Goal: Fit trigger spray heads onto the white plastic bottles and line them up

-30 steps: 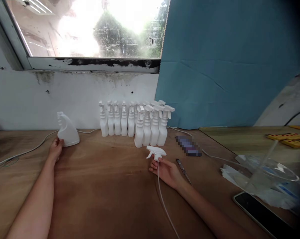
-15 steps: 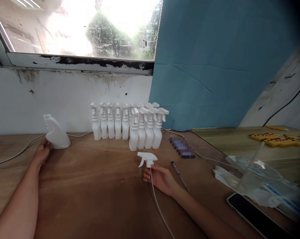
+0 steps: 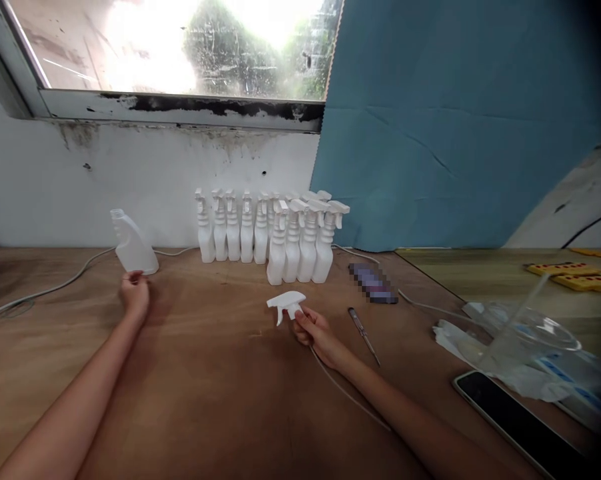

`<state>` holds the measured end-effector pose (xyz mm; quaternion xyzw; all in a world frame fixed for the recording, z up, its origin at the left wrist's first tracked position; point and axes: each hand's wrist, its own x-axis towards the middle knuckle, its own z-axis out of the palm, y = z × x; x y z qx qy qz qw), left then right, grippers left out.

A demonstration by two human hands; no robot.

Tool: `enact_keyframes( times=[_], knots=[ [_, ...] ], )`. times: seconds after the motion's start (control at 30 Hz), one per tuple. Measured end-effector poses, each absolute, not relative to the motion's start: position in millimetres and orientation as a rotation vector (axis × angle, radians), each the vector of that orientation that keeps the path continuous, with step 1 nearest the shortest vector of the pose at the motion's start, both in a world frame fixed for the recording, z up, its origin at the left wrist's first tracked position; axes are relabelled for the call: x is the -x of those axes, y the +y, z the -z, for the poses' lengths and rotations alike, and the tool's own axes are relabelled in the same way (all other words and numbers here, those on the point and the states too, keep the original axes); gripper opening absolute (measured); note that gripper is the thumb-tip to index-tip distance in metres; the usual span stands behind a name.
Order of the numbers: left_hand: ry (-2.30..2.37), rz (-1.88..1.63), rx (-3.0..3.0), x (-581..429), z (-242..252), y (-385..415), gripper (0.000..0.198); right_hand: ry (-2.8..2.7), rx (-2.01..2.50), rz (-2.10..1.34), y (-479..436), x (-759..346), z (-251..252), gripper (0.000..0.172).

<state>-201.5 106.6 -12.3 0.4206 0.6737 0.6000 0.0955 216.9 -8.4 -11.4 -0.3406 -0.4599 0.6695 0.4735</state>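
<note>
My right grip (image 3: 318,332) pinched a spray top (image 3: 288,301) over the table (image 3: 205,400); my left grip (image 3: 136,295), how closed I couldn't tell, was at the base of an open bottle (image 3: 136,248).

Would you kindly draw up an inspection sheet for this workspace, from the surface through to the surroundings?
Surface: brown wooden table, a small pale mark near the middle.
Job's things: open bottle upright at left, no sprayer on it; loose sprayer head; bottles with sprayers grouped upright near the wall.
Clutter: screwdriver, phone, clear plastic cup, pixelated item.
Hands: left hand at the open bottle's base, contact unclear; right hand holds the sprayer head.
Cables: white cable passes behind the open bottle.
Surroundings: window, blue cloth, stained wall.
</note>
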Motion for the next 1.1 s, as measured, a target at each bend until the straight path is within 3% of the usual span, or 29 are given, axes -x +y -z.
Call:
enact_keyframes(
  times=[0.17,0.23,0.33,0.7,0.9,1.1],
  knots=[
    [1.492,-1.521,-1.403,81.0,18.9,66.8,0.041,-1.505,0.965,-1.385,-12.4,-206.6,13.4,0.037],
    [1.080,-1.329,-1.475,34.4,19.4,46.6,0.052,-1.581,0.970,-1.324,-13.8,-204.2,10.9,0.039],
    [0.723,-1.132,-1.568,-14.0,16.8,22.4,0.050,-1.655,0.955,-1.266,-14.7,-202.3,8.1,0.041],
    [0.792,-1.185,-1.546,-27.0,6.3,-5.2,0.033,-1.828,1.033,-1.034,-29.5,-207.9,-2.9,0.029],
    [0.757,-1.284,-1.410,-30.0,10.7,-1.5,0.031,-1.690,1.211,-0.962,-23.4,-216.4,-11.7,0.039],
    [0.729,-1.236,-1.014,-25.2,14.8,12.2,0.045,-1.678,1.602,-0.352,6.9,-287.2,-15.5,0.035]
  ],
)
